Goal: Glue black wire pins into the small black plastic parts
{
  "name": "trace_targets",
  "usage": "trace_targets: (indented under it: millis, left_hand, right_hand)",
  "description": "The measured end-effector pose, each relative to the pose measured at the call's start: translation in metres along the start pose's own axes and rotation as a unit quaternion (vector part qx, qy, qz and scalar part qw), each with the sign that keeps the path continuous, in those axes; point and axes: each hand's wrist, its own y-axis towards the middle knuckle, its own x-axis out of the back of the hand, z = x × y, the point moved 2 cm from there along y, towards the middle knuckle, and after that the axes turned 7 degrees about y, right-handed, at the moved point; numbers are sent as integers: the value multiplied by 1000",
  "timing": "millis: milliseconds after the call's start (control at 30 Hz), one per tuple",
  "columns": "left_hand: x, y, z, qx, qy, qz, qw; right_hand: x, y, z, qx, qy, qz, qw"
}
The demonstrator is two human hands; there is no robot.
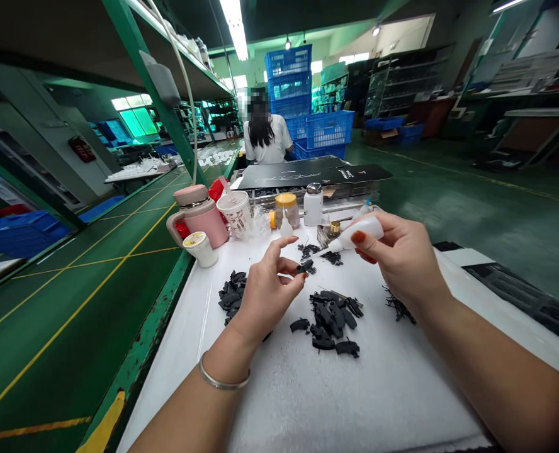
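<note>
Between the fingertips of my left hand is a small black curved part. My right hand grips a white squeeze bottle, tilted so its thin nozzle points down-left at the black part; whether the tip touches it I cannot tell. Below my hands lies a pile of black curved parts on the white tabletop. A second pile sits left of my left hand, partly hidden by it. Tiny black pieces are scattered behind the held part. Thin black strips lie under my right wrist.
A pink mug, a lidded cup, a plastic cup, a yellow-lidded jar and a white bottle line the back. Beyond them are a person in white and blue crates. A green conveyor runs left.
</note>
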Motion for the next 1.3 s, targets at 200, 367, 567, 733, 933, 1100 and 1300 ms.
trace_targets:
  millis: [200,367,567,733,933,1100,1300]
  left_hand:
    - [-2,-1,-2,-14,2,1,1000]
    - [-2,-1,-2,-14,2,2,1000]
    - [-1,-1,-1,-14,6,4,1000]
    - [-1,-1,-1,-12,-1,6,1000]
    - [-1,-1,-1,-15,-11,-3,1000]
    - [-1,-1,0,-17,-3,-1,1000]
    - [0,-1,0,-16,5,-1,1000]
  right_hand:
    - [-5,-2,4,4,-72,9,997]
    - [-5,-2,3,9,-86,15,996]
    - [-3,-2,2,13,-90,6,996]
    - [-2,-2,3,16,-83,5,996]
    - [-3,-3,2,14,-89,11,996]
    - [-3,-3,3,13,-85,7,996]
    - [-3,-3,5,17,-84,5,996]
